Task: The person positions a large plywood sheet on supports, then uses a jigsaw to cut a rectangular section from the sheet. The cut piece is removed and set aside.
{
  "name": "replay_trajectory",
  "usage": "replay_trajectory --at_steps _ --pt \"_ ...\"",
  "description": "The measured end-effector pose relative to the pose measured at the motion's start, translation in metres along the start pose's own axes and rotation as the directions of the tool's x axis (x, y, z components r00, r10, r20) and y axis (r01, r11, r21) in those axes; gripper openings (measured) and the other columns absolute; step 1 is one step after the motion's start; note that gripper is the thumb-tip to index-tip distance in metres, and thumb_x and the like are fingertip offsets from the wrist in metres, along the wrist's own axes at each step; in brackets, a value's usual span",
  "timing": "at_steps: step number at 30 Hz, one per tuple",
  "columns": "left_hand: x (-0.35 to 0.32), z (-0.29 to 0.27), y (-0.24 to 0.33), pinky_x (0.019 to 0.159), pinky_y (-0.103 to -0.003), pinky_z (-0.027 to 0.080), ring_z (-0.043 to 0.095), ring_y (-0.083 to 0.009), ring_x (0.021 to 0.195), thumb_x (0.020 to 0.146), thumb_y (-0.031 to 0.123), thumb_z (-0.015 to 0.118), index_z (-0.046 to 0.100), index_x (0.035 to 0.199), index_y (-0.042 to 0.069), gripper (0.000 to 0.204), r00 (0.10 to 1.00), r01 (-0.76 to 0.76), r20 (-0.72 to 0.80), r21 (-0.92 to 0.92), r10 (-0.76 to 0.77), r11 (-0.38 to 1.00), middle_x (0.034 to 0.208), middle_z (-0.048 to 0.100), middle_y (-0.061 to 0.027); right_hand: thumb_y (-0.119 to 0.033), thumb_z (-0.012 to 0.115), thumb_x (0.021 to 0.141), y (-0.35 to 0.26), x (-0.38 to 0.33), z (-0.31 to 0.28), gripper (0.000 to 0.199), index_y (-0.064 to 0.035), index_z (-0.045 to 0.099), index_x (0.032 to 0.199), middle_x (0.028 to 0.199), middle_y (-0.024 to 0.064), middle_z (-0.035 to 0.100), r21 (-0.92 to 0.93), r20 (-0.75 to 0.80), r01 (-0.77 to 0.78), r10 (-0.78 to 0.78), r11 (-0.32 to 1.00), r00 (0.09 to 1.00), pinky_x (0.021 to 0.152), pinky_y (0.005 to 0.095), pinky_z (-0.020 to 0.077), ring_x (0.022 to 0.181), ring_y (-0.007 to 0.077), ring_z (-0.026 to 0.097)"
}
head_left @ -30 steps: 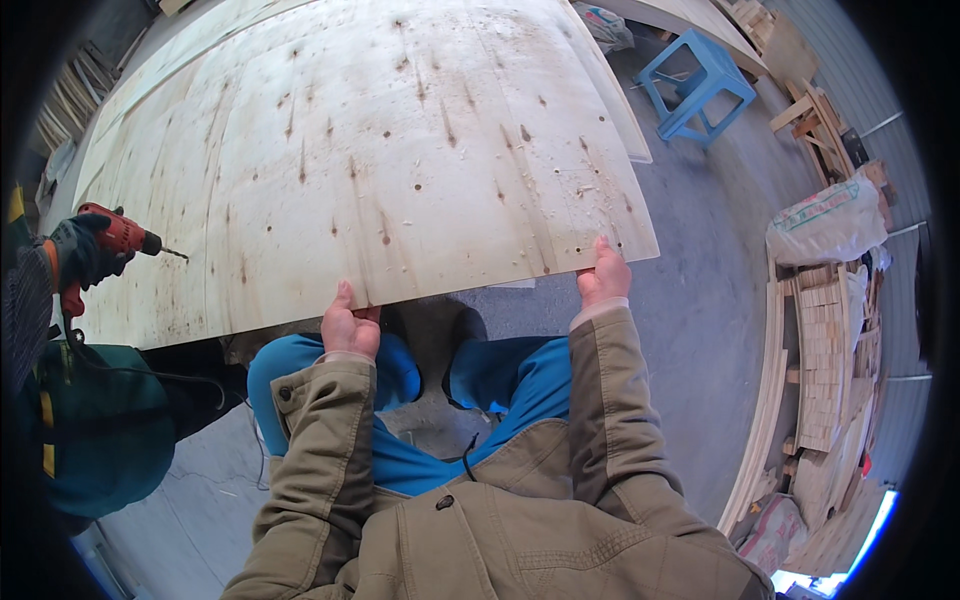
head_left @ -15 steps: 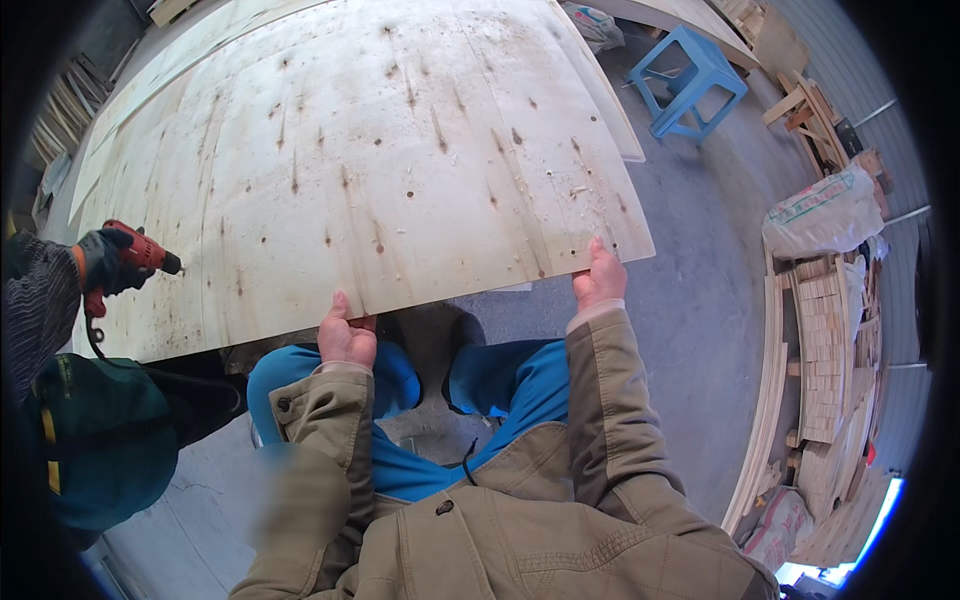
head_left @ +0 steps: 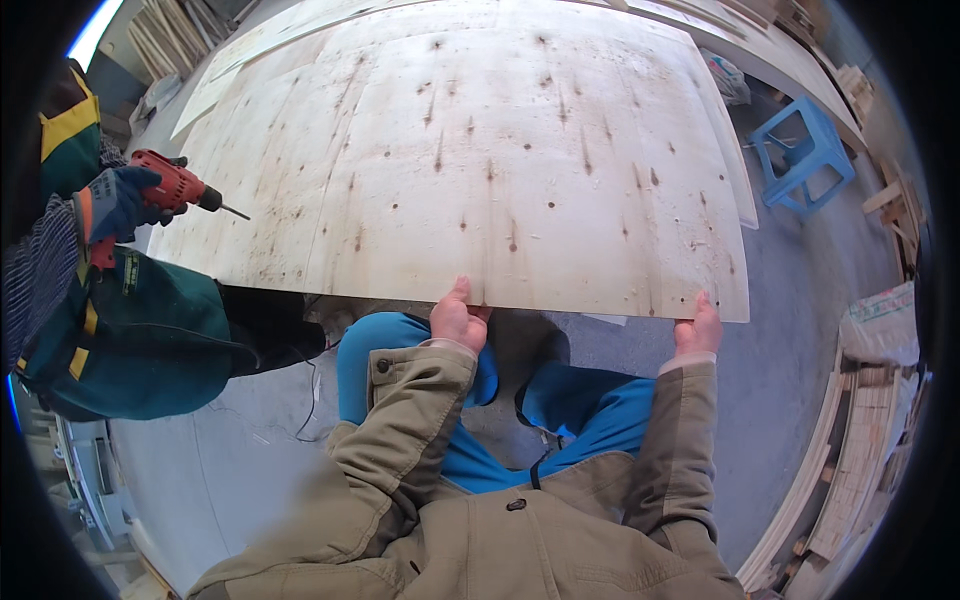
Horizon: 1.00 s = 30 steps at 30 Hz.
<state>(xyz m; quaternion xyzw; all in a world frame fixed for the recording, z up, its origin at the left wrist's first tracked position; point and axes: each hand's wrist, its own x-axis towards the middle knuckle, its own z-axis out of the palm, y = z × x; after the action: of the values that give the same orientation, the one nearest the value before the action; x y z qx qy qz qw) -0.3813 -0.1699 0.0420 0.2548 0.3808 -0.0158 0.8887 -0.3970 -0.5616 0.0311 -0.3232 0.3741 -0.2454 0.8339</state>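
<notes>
A broad, pale plywood sheet (head_left: pixel 400 190) with dark knots, small holes and scattered wood shavings spreads out in front of me. Its near edge is gripped by my left hand (head_left: pixel 460 318), thumb on top and fingers curled beneath. Close to the sheet's near right corner, my right hand (head_left: pixel 699 330) holds the same edge, thumb up. The fingers under the sheet are partly hidden. On the left a co-worker's gloved hand (head_left: pixel 118 203) grips a red power drill (head_left: pixel 172 184), whose bit points over the sheet, apparently raised off it.
A blue plastic stool (head_left: pixel 806 155) stands on the floor at the far right. Stacked wood strips (head_left: pixel 858 465) and a white sack (head_left: pixel 880 325) lie along the right side. The co-worker's green apron (head_left: pixel 170 340) is close on my left; a cord trails on the floor.
My view has swung left, so the sheet and my hands sit further right. The co-worker's drill, earlier with its tip down at the sheet, is now lifted. Both my hands keep their grip.
</notes>
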Motion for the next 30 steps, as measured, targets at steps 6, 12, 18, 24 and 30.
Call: replay_trajectory --at_steps 6,12,18,24,30 --pt "-0.003 0.004 -0.001 0.101 -0.045 0.057 0.065 -0.0282 0.115 0.107 0.018 0.058 0.059 0.128 0.002 0.027 1.0 -0.002 -0.001 -0.001 0.002 1.0 0.127 0.065 -0.013 -0.009 0.054 0.107 0.0 0.006 -0.005 0.046 0.0101 0.042 0.147 0.141 0.0228 0.056 -0.014 0.027 -0.035 0.035 0.999 0.999 0.109 0.0545 0.051 0.128 0.036 0.059" --pt "0.009 -0.006 -0.005 0.099 -0.045 0.057 0.066 -0.0284 0.112 0.107 0.018 0.057 0.059 0.128 0.002 0.026 1.0 -0.003 -0.027 0.002 0.003 1.0 0.123 0.067 -0.0131 -0.012 0.052 0.108 0.005 0.018 -0.016 0.044 0.0088 0.044 0.146 0.14 0.0219 0.058 -0.016 0.059 -0.065 0.066 0.998 0.996 0.109 0.0548 0.0504 0.127 0.0365 0.06" --pt "0.018 -0.01 -0.001 0.102 -0.047 0.056 0.066 -0.0302 0.116 0.11 0.026 0.052 0.059 0.128 0.002 0.031 0.996 0.048 0.07 -0.017 -0.047 0.999 0.124 0.067 -0.0152 -0.013 0.055 0.107 0.009 0.009 -0.012 0.044 0.0026 0.046 0.147 0.138 0.0191 0.06 -0.021 0.061 -0.018 0.019 1.0 0.998 0.104 0.0541 0.0533 0.124 0.0344 0.062" --pt "0.012 -0.008 0.001 0.102 -0.055 0.056 0.063 -0.0349 0.12 0.109 0.026 0.055 0.054 0.135 0.002 0.036 0.996 0.088 0.018 0.111 -0.091 0.99 0.132 0.063 -0.0148 -0.012 0.059 0.106 0.0 -0.014 0.005 0.044 -0.0011 0.047 0.147 0.135 0.0169 0.062 0.079 -0.043 -0.087 0.09 0.993 0.995 0.101 0.0537 0.0549 0.122 0.0336 0.063" --pt "0.022 -0.013 0.008 0.098 -0.055 0.058 0.066 -0.0352 0.117 0.109 0.028 0.053 0.056 0.135 0.004 0.036 0.997 0.075 -0.023 0.142 -0.072 0.987 0.13 0.065 -0.0151 -0.013 0.059 0.106 0.006 -0.017 -0.003 0.043 -0.0027 0.048 0.146 0.135 0.0161 0.062 0.13 -0.036 -0.104 0.109 0.986 0.993 0.099 0.0529 0.0563 0.12 0.0334 0.064"
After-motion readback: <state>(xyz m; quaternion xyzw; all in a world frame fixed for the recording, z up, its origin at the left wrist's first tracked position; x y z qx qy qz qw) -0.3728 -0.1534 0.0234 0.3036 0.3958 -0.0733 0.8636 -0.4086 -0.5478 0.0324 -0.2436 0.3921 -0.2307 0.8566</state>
